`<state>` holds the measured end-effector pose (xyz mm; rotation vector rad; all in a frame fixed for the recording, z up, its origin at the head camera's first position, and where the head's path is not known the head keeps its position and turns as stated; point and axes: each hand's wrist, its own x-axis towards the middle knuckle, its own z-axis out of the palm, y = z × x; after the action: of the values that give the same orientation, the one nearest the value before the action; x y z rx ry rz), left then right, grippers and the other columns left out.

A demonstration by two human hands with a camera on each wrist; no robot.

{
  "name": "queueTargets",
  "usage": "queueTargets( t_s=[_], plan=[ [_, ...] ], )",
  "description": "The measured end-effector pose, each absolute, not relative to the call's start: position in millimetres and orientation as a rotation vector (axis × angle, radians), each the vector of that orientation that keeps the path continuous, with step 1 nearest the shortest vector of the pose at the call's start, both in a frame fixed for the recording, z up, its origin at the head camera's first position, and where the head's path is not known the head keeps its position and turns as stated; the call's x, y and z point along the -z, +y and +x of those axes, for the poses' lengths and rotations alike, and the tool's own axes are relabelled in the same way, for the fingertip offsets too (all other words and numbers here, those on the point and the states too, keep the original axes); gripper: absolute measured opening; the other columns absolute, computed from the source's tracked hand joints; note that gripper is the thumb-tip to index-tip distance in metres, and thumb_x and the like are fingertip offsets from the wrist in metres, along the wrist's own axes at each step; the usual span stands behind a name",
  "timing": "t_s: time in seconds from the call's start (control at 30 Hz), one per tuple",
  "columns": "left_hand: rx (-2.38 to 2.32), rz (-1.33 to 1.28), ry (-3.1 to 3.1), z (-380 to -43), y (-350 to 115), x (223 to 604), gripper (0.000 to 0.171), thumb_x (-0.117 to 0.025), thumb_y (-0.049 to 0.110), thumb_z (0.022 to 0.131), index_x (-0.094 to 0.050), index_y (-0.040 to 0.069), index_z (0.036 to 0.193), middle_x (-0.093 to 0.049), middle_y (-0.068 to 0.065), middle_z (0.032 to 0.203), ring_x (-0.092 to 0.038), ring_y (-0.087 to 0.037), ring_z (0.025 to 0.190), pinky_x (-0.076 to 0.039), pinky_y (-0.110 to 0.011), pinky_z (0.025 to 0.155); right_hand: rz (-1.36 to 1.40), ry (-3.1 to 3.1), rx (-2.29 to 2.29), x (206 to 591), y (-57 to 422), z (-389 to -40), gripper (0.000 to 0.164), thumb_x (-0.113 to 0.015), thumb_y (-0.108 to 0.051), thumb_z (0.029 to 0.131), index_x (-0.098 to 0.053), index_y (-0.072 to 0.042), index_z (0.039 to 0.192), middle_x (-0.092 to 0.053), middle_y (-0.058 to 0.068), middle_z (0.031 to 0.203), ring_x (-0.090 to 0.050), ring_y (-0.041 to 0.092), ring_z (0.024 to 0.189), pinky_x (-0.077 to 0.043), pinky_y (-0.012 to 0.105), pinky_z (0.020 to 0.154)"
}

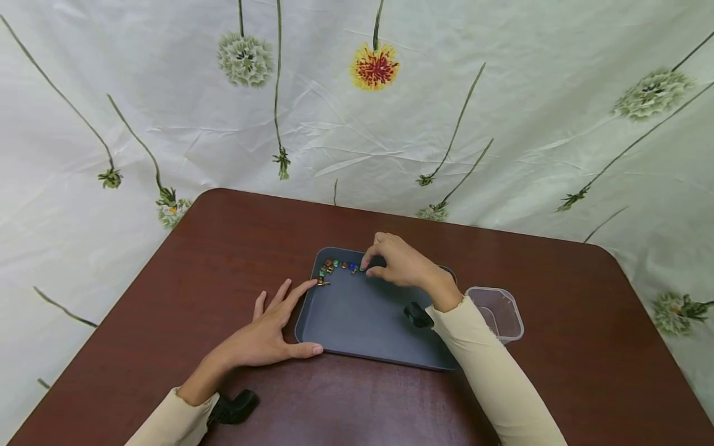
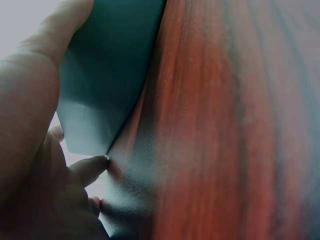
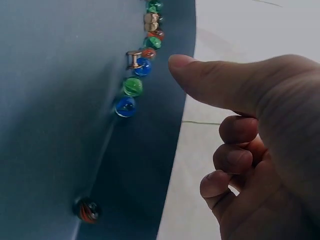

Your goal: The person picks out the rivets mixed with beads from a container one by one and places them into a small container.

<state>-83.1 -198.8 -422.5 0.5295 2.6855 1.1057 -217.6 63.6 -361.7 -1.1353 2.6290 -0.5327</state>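
Head view shows the left hand [image 1: 270,334] spread against the grey tray [image 1: 368,322], thumb at its near edge; the right hand [image 1: 403,263], thumb and forefinger slightly apart, is by the far edge. Marbles [image 3: 132,86] and small gold-coloured pieces [image 3: 134,59] line the tray's far-left corner. A clear container [image 1: 504,313] stands to its right.
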Motion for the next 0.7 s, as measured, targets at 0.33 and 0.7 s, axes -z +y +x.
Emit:
queueTargets(
  t_s=[0.33,0.7],
  plan=[
    [-1.107,0.533,2.688,-83,-198,423,0.102,-0.072,0.058,0.073,-0.010,0.035,0.150,-0.016,-0.008,0.157,0.003,-0.037,0.145,0.012,-0.067,0.103,-1.126,2.613,0.515,374,55,-226,0.015,-0.070,-0.019,0.085,-0.072,-0.018,0.100,-0.050,0.004,0.086,-0.037,0.017,0.075,-0.032,0.027,0.068],
    [-1.097,0.519,2.675,-84,-198,422,0.101,-0.072,0.058,0.073,-0.010,0.036,0.150,-0.015,-0.006,0.157,0.005,-0.037,0.146,0.013,-0.066,0.103,-1.100,2.614,0.507,382,46,-231,0.016,-0.070,-0.020,0.085,-0.072,-0.020,0.101,-0.049,0.004,0.086,-0.039,0.017,0.075,-0.034,0.027,0.067]
  ],
)
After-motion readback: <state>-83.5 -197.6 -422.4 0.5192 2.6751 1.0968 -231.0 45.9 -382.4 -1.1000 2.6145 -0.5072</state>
